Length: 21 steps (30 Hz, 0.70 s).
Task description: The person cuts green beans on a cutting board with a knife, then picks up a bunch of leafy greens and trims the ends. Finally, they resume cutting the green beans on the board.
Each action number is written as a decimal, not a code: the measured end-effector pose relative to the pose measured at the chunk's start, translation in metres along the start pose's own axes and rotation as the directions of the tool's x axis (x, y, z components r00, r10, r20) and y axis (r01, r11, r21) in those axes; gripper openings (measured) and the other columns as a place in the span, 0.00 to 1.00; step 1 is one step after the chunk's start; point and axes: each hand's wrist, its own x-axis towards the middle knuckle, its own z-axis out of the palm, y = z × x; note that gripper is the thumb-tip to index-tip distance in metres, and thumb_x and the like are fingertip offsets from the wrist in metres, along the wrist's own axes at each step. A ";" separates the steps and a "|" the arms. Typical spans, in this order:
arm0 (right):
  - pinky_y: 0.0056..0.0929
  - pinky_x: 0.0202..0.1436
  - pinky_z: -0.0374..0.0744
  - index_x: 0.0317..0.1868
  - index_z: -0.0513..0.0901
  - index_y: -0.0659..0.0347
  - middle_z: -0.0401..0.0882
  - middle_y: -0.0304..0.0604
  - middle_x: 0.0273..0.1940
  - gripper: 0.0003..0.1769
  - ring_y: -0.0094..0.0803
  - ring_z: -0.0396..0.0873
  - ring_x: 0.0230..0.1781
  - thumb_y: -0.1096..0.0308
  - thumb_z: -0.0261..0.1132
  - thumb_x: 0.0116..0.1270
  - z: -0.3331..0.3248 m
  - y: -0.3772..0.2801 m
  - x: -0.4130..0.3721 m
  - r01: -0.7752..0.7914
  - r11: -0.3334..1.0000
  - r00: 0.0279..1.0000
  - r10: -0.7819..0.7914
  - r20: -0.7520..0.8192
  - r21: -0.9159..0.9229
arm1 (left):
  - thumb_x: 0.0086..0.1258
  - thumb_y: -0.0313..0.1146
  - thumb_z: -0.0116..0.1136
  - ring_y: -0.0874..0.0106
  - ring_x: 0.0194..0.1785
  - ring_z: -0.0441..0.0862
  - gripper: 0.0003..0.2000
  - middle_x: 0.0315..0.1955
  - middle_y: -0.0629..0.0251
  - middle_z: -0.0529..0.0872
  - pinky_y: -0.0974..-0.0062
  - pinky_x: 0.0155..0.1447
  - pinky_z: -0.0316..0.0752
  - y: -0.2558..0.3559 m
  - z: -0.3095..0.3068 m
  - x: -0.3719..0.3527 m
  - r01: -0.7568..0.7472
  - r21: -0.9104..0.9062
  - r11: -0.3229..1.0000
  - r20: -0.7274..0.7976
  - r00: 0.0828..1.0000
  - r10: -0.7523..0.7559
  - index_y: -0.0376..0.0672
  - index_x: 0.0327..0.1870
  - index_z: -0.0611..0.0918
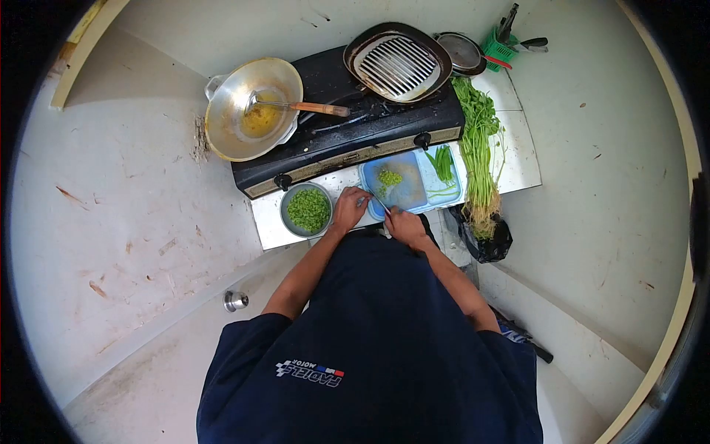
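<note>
At the lower left edge of a blue cutting board (pixel 407 194), my left hand (pixel 350 209) is closed, its fingers bent together; what they hold is too small to make out. My right hand (pixel 406 225) grips a knife (pixel 380 203), whose blade points up and left toward my left fingertips. Chopped green pieces (pixel 389 177) lie on the board just above the blade. Long green beans (pixel 442 163) rest on the light blue tray at the right. A grey bowl (pixel 284 214) full of chopped greens (pixel 308 209) stands left of my left hand.
Behind the board is a black stove (pixel 325 152) with a wok (pixel 218 122), a wooden-handled ladle (pixel 318 109) and a grill pan (pixel 442 53). Leafy greens with roots (pixel 481 148) lie at the right, above a black bag (pixel 494 248). A green basket (pixel 497 50) holds utensils.
</note>
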 end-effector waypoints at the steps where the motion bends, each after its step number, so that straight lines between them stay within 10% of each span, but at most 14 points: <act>1: 0.59 0.36 0.83 0.44 0.77 0.67 0.84 0.63 0.26 0.22 0.63 0.85 0.29 0.52 0.57 0.77 0.000 0.001 -0.001 -0.007 1.000 1.000 0.007 0.001 0.002 | 0.64 0.27 0.67 0.56 0.49 0.82 0.05 0.39 0.59 0.87 0.61 0.58 0.78 0.001 0.000 0.001 0.011 -0.007 1.000 -0.005 1.000 -0.011 0.43 0.39 0.90; 21: 0.55 0.34 0.85 0.45 0.76 0.69 0.85 0.60 0.25 0.20 0.59 0.87 0.27 0.55 0.59 0.75 -0.002 -0.001 -0.005 0.020 0.999 1.000 -0.021 -0.005 -0.043 | 0.50 0.26 0.79 0.65 0.38 0.80 0.20 0.36 0.61 0.79 0.67 0.44 0.78 -0.001 0.014 0.013 0.354 -0.197 0.914 -0.036 0.930 -0.367 0.40 0.41 0.77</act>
